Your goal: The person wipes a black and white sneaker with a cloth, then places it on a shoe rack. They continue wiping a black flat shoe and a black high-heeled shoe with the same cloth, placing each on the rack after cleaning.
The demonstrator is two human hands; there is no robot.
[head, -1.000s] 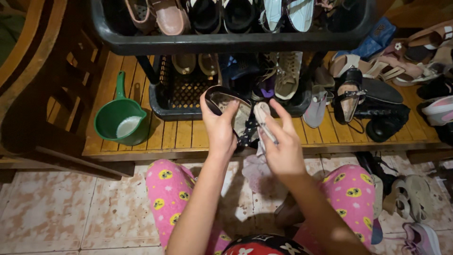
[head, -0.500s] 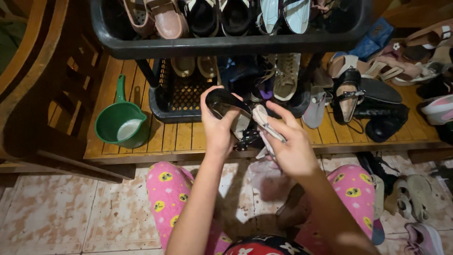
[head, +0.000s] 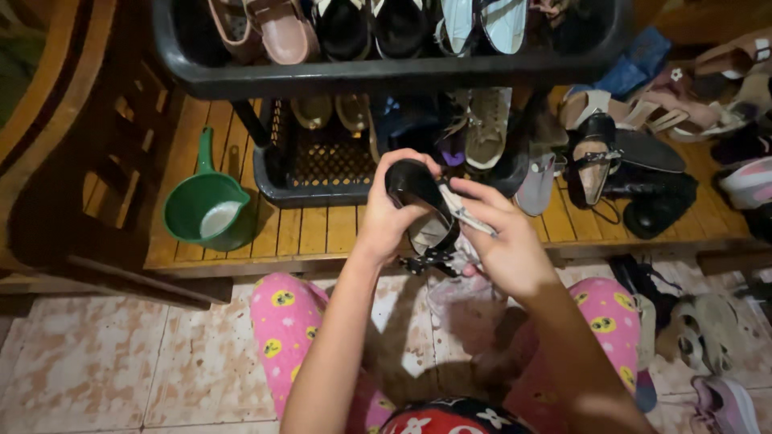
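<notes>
- A green plastic dipper with a long handle (head: 205, 210) sits on the slatted wooden platform (head: 322, 231), far left, with something white inside it.
- Beside it stands a black plastic shoe rack (head: 314, 173), both tiers packed with footwear.
- The left hand (head: 390, 217) has its fingers wrapped tight around a glossy black strappy shoe (head: 422, 201), held up in front of the rack's lower tier, above the platform's front edge.
- The right hand (head: 503, 241) pinches a pale crumpled cloth (head: 460, 215) between thumb and fingers, pressing it against the shoe.
- Further right, loose sandals (head: 619, 153) lie heaped on the platform.
</notes>
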